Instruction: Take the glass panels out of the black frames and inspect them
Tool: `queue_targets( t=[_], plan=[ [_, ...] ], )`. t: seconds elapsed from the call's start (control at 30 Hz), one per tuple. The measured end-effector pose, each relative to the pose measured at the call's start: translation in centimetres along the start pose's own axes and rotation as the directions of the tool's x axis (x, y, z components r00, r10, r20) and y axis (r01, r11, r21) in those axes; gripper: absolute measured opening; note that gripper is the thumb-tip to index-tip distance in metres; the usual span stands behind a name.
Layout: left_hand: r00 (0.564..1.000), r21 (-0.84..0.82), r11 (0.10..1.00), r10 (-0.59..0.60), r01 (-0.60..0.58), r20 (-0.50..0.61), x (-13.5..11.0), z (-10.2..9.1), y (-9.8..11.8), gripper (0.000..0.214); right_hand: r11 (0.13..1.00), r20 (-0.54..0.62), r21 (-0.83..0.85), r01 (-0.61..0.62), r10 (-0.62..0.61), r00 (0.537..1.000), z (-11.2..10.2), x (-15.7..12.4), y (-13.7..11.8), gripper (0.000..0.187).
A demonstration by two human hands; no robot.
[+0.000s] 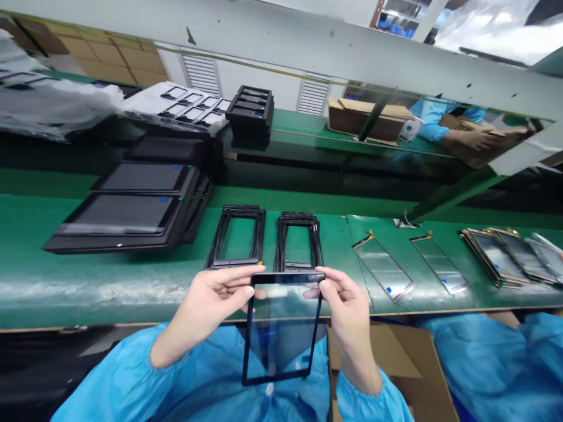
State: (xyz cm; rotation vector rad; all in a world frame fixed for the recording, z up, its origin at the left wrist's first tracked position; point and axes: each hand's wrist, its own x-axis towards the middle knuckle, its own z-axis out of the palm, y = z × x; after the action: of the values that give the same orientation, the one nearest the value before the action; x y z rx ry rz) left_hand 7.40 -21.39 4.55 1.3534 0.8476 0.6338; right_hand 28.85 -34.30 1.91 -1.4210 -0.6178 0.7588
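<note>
A clear glass touch panel with a black border (284, 328) hangs tilted in front of my body, past the bench edge. My left hand (220, 296) pinches its upper left corner, thumb in front and fingers behind. At the upper right corner my right hand (345, 299) grips it the same way. Through the glass, fingertips and the blue gown show. Just beyond my hands lie two stacks of black rectangular frames, the left stack (237, 261) and the right stack (299, 265). Two loose glass panels with orange tabs, one nearer (382, 266) and one farther right (441, 264), lie to the right.
Black trays with dark panels (118, 214) are piled at left on the green bench (132, 296). More panels (501, 258) lie stacked far right. A green post (453, 196) rises from the bench. A cardboard box (396, 357) stands below. Another person's hands (477, 139) touch cardboard across the line.
</note>
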Motion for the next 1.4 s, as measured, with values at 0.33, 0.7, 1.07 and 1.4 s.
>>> queue_targets(
  t=[0.33, 0.7, 1.07, 1.4],
  plan=[
    [0.988, 0.3, 0.943, 0.122, -0.145, 0.093, 0.3, 0.4, 0.0, 0.036, 0.998, -0.017, 0.066, 0.018, -0.017, 1.0, 0.7, -0.9, -0.3, 0.025],
    [0.967, 0.154, 0.982, -0.142, 0.11, 0.21, 1.3, 0.9, 0.2, 0.049, 0.971, 0.217, -0.022, -0.24, 0.239, 0.947, -4.0, 0.1, 2.0, 0.051],
    [0.988, -0.031, 0.987, -0.157, 0.157, 0.001, 0.1, 1.8, -2.1, 0.064, 0.993, -0.125, -0.019, -0.12, 0.117, 0.985, -3.5, -0.8, 2.1, 0.051],
    [0.969, 0.42, 0.879, 0.248, -0.227, 0.005, 0.7, 1.2, -2.4, 0.062, 0.999, -0.087, -0.03, -0.015, 0.013, 0.996, -3.3, -2.2, 1.6, 0.033]
  ],
)
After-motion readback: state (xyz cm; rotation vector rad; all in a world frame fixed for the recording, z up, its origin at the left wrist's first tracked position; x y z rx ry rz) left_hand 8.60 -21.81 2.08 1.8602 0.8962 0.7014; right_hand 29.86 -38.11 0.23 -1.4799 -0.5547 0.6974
